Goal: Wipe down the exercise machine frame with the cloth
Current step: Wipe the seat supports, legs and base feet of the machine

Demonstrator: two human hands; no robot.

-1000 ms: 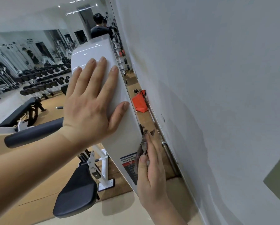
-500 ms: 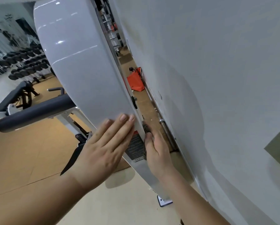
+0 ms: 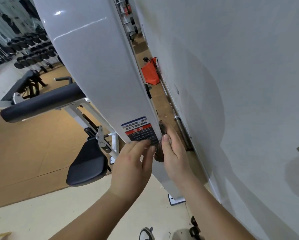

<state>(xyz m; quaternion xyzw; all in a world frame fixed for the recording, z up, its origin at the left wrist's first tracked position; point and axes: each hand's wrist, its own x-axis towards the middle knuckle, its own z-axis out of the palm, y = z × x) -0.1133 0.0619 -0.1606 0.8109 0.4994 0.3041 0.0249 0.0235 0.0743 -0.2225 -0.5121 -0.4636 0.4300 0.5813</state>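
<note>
A gym floor (image 3: 41,205) of pale and tan mats is stretching away beside a plain grey wall (image 3: 240,84) on the right. Nearest, at the bottom edge, the toe of a shoe (image 3: 146,235) is showing. Above it, two bare forearms are reaching up to the white machine frame (image 3: 96,75), whose tall glossy panel is leaning across the middle. The left hand (image 3: 133,163) is lying against the panel with its fingers straight and close together, the tips touching the lower edge of a warning sticker (image 3: 139,129). The right hand (image 3: 176,153) is pinching a dark cloth (image 3: 160,146) between thumb and fingers and pressing it on the panel's right edge, just beside the sticker. Left of the hands, a black seat (image 3: 88,163) is sitting below a black padded roller (image 3: 41,103). Past the cloth, a metal bar (image 3: 181,130) is lying along the foot of the wall, and farther on an orange bag (image 3: 151,71) is standing in the gap. At the far left, a bench (image 3: 22,84) and rows of dumbbells (image 3: 30,49) are filling the back.
</note>
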